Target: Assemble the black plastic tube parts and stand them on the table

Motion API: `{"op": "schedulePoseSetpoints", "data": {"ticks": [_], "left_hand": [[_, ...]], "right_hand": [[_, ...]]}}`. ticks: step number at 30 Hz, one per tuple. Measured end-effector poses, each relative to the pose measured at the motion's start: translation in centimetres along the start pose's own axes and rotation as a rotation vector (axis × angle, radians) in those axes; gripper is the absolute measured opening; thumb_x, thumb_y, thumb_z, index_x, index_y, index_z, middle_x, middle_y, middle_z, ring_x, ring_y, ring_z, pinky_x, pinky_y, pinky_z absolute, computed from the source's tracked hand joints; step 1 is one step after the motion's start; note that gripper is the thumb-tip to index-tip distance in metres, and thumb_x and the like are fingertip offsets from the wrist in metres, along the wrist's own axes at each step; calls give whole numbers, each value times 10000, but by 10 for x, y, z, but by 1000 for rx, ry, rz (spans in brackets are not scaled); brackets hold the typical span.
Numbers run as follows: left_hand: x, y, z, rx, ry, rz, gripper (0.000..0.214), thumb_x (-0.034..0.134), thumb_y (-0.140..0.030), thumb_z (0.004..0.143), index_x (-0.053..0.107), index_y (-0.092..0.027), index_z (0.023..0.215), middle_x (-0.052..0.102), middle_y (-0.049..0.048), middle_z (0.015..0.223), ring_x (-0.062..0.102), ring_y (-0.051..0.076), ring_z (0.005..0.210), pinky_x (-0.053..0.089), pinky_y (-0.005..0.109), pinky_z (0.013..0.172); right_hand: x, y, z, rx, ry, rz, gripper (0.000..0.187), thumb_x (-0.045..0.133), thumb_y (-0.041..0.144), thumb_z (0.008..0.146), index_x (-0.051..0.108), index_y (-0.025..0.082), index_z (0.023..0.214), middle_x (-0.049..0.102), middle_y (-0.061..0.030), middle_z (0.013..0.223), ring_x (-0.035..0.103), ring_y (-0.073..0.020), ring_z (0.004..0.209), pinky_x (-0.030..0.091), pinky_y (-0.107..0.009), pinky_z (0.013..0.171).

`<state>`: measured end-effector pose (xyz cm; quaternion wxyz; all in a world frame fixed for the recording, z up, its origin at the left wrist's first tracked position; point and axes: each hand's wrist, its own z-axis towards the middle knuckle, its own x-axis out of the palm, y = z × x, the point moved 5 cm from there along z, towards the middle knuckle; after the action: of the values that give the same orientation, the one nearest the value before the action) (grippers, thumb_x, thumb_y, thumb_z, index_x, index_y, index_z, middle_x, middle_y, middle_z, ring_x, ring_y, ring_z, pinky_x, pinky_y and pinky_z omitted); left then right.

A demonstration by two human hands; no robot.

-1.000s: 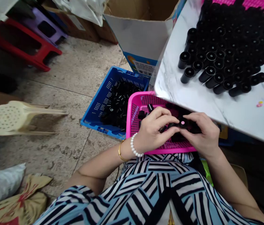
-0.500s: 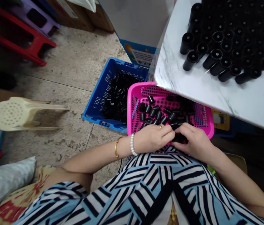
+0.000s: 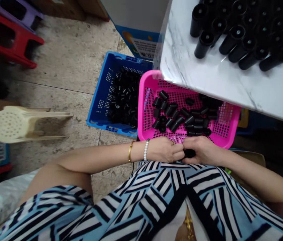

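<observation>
My left hand [image 3: 165, 150] and my right hand [image 3: 201, 151] meet at my lap, just in front of the near rim of a pink basket [image 3: 146, 110]. Both are closed around a small black tube [image 3: 189, 153] held between them. Several short black tubes [image 3: 179, 115] lie loose in the pink basket. My left wrist wears a pearl bracelet and a gold bangle. My striped dress fills the foreground.
A blue crate [image 3: 98, 103] of black parts sits on the floor left of the pink basket. A white marble table [image 3: 219, 80] at upper right carries several upright black tubes [image 3: 242, 33]. A cream stool [image 3: 18, 124] lies tipped at left; red and purple stools stand at upper left.
Both hands drew back out of the pink basket toward my lap, still joined on a black tube. The view tilted downward, so the table and basket shifted up.
</observation>
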<state>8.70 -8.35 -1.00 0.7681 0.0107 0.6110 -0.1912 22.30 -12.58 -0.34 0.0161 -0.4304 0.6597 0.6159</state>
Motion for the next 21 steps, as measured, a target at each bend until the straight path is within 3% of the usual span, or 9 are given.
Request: {"op": "schedulePoseSetpoints", "data": {"ticks": [3,7,10,13,16,19,21], "left_hand": [[7,-7,-5,-64,-76,-72,230,416,-224,1029,495,-200,815,536,-21,715,437,115,483,287,285,425],[12,-4,-10,-293,-155,-161,285,431,-312,1042,512,-206,790,548,-34,703,412,108,486,264,284,424],[3,9,-10,-444,-231,-308,254,437,-309,1048,564,-187,865,604,-2,779,537,104,620,382,238,499],[-30,33,-9,-603,-437,-396,179,460,-230,1032,596,-175,929,637,25,815,600,119,745,491,232,650],[-75,67,-9,-740,-646,-209,129,525,-216,997,634,-187,936,674,31,841,617,137,787,513,275,744],[-113,112,0,-814,-712,135,188,521,-269,988,643,-186,871,664,46,835,613,170,811,493,318,779],[-125,149,14,-859,-642,258,233,500,-288,981,633,-171,828,638,71,825,595,188,782,477,329,744]], "right_hand": [[8,1,-6,9,-67,-137,143,715,281,813,601,216,757,585,36,718,526,-124,684,333,-252,603],[3,0,-16,51,-235,-406,163,676,331,871,604,222,774,622,-2,778,559,-160,747,331,-283,591],[-15,-5,-19,90,-420,-303,211,699,420,897,638,217,892,649,-26,862,605,-172,791,429,-289,630],[-35,-7,-22,49,-603,-65,270,756,402,874,657,224,1052,681,-41,951,646,-182,864,528,-315,736],[-55,-2,-28,19,-750,-43,328,803,334,837,685,253,1132,682,-48,1016,649,-206,940,549,-368,825],[-75,6,-38,27,-927,-96,428,837,284,799,709,292,1208,642,-51,1062,626,-214,980,537,-395,872],[-86,9,-44,38,-1021,-101,487,850,269,786,713,328,1250,623,-44,1064,609,-208,974,529,-393,876]]}}
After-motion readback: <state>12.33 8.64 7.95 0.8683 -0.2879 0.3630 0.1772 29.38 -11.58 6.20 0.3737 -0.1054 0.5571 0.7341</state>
